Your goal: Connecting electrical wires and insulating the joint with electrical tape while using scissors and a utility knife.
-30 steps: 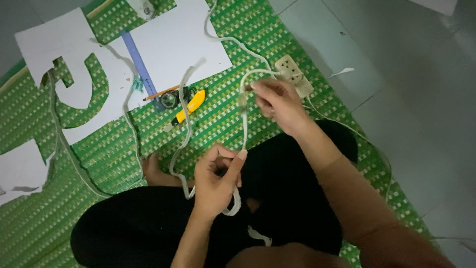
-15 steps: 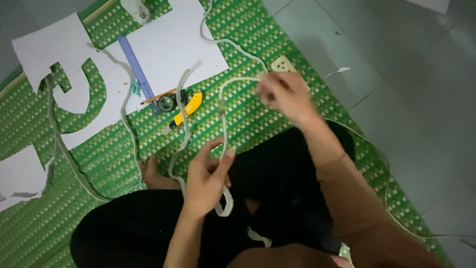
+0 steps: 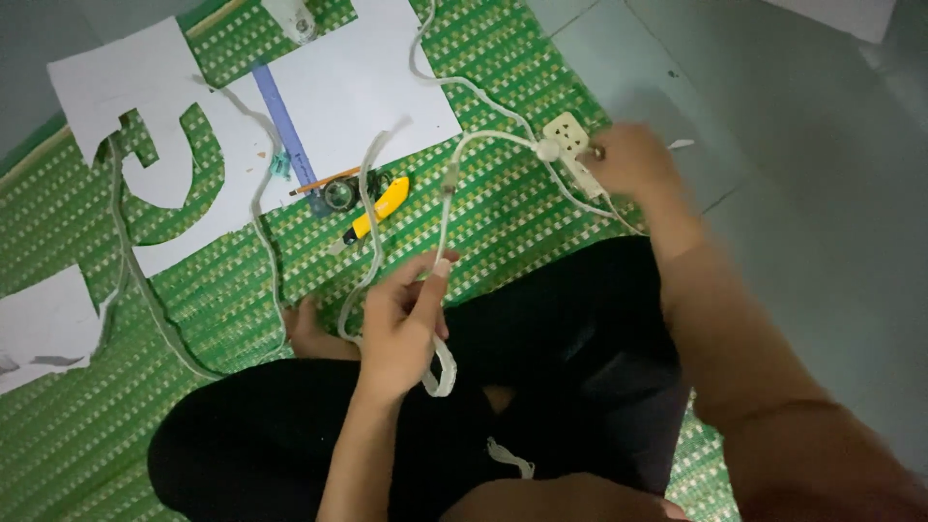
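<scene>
Two hands grip one white cord (image 3: 447,208): left hand (image 3: 401,324) pinches it, right hand (image 3: 628,159) clenches it beside a socket block (image 3: 568,135).

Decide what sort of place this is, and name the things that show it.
Probably a home floor used as a craft spot: a green woven mat on grey floor tiles, cut white paper sheets, a yellow utility knife, and a person sitting cross-legged.

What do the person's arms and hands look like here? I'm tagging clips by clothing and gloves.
Both arms are bare to as far up as the view shows: no sleeves or gloves. The left hand and right hand show no rings, watch or bands that I can make out, though the right one is blurred. Dark trousers cover the crossed legs below.
</scene>
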